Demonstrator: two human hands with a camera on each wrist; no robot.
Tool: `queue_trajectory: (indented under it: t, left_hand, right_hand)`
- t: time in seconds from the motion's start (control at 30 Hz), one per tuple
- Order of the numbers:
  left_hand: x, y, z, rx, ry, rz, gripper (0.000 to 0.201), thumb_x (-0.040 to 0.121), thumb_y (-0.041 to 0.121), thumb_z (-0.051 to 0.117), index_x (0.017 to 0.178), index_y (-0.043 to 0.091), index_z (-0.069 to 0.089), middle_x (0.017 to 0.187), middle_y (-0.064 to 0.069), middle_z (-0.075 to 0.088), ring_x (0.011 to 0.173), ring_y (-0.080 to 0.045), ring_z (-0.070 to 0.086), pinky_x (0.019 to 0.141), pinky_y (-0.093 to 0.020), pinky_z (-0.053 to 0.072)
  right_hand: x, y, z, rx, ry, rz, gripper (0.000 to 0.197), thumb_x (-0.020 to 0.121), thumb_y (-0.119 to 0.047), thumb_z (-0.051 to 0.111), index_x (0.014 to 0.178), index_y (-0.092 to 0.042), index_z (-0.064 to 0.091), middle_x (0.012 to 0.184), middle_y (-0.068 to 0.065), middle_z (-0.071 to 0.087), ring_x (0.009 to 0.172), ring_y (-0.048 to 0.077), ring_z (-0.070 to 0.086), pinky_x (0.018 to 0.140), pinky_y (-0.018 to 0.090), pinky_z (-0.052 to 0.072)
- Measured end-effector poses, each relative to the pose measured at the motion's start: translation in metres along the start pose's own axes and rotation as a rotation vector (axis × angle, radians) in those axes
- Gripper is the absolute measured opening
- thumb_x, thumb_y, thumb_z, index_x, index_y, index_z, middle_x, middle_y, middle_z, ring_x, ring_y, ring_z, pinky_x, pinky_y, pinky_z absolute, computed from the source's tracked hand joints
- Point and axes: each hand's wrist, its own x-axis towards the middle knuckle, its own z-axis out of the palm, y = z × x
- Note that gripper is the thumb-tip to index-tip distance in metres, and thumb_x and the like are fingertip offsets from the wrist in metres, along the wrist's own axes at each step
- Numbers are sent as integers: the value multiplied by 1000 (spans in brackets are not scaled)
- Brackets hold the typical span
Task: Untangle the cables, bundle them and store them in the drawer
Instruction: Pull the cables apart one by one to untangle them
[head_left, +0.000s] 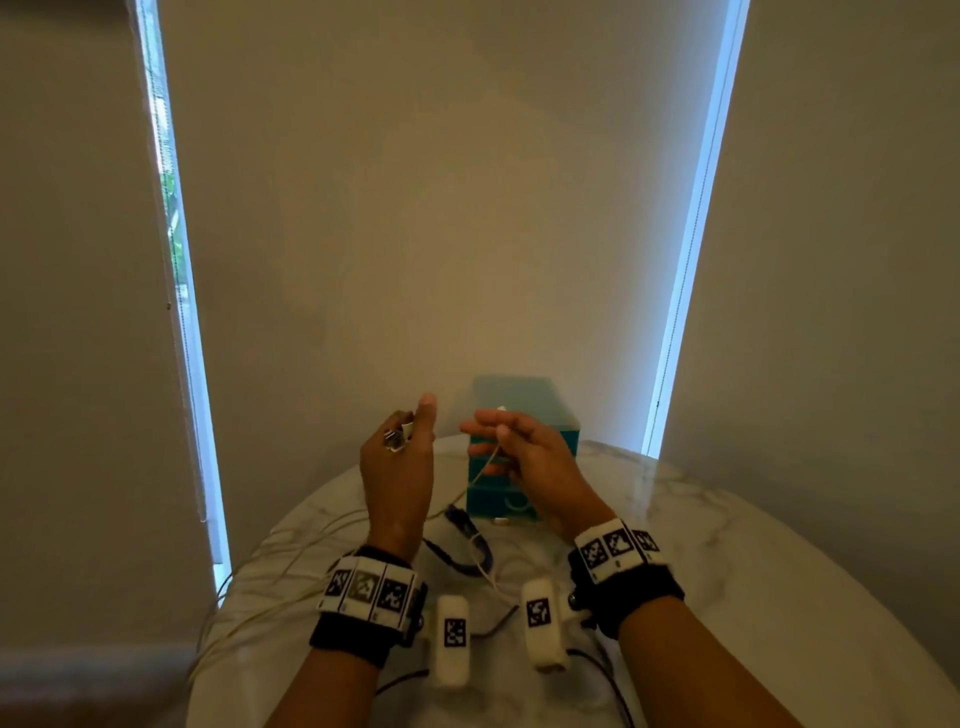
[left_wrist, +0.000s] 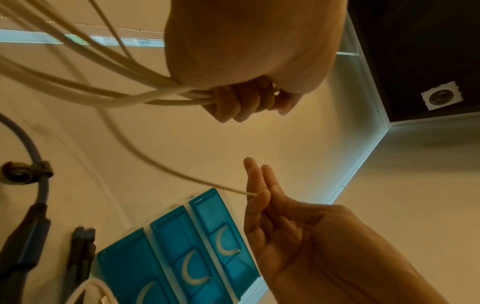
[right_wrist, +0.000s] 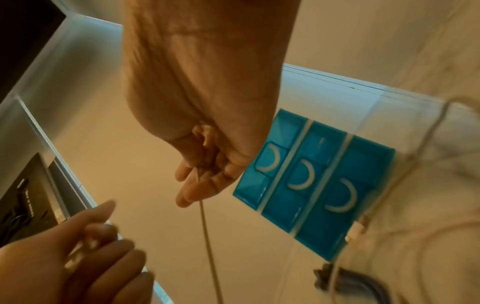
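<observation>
My left hand (head_left: 400, 447) is raised above the table and grips several loops of a white cable (left_wrist: 124, 90); its fingers (left_wrist: 241, 102) curl round the strands, and a metal plug shows at the fingertips. My right hand (head_left: 501, 431) pinches one strand of the same white cable (right_wrist: 206, 230) between thumb and fingers (left_wrist: 255, 195), in front of the teal drawer unit (head_left: 540, 400). All three drawers (right_wrist: 311, 185) look closed. A dark blue cable (head_left: 467, 545) lies on the marble table (head_left: 727, 545) below my hands.
Loops of white cable (head_left: 260, 582) hang over the table's left edge. The drawer unit stands at the table's far edge against the wall. Black leads (head_left: 608, 675) run from the wrist cameras across the near table. A dark plug (left_wrist: 85, 246) lies beside the drawers.
</observation>
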Motion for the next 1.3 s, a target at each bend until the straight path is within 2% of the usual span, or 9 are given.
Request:
queue_trajectory:
  t: [0.13,0.23,0.33,0.43,0.63,0.83,1.0,1.2,1.3]
  left_hand:
    - [1,-7,-1,81,-84,-46,54,96,52,75,66,12,53,58,7,50,57,-8,44,65,-34,40]
    - [1,-11,1,116,-158,-177,50,86,58,82,67,19,58,52,13,48,54,-9,42,62,-32,40]
    - [-5,-18,4,80,-273,-357,51,87,68,75,73,22,59,51,9,41,48,-9,35,50,-27,33]
    - [-10,-26,6,56,-362,-448,54,86,75,69,77,25,54,55,6,35,48,-10,29,46,-26,26]
    - [-26,-18,18,85,-520,-355,45,95,58,69,62,28,62,47,13,54,38,-1,47,42,-19,36]
    - [-20,-25,16,140,-528,-235,42,87,64,77,92,22,81,86,6,81,83,-10,76,89,-47,65]
    - [-19,-21,15,45,-374,-152,34,90,47,80,102,15,81,76,13,77,58,4,62,58,-17,49]
    - [-8,-16,5,-269,-321,-188,23,94,38,74,105,17,76,73,7,60,57,-8,38,52,-24,32]
    - [-5,-14,2,-300,-382,-160,16,100,34,70,99,18,70,76,9,62,56,-8,35,51,-24,29]
  right_hand:
    - [-32,25,6,47,42,4,23,114,-12,44,135,-21,38,108,9,81,71,16,64,65,26,50]
    - [-50,40,0,110,137,26,21,114,-12,44,134,-10,36,91,6,79,60,12,54,62,25,44]
    - [-65,50,-5,152,188,38,26,113,-11,45,129,10,45,82,4,72,62,13,52,62,25,44]
    - [-71,50,-4,156,218,18,21,110,-15,56,122,2,60,99,10,79,77,20,70,66,26,51]
    - [-68,46,3,148,267,64,17,100,-15,72,113,-5,72,97,9,82,91,21,80,71,24,57]
    - [-66,46,1,207,303,87,31,96,-17,78,117,2,65,102,16,80,88,20,79,74,27,59]
    - [-71,43,7,45,221,164,30,95,-15,79,121,-2,68,98,4,78,86,8,74,68,18,55]
    - [-72,45,14,-216,-24,237,14,109,-19,59,118,-15,69,107,-9,77,96,1,70,73,17,53]
    - [-68,44,8,-200,226,88,14,111,-21,54,118,-16,65,114,-3,76,108,10,71,86,26,54]
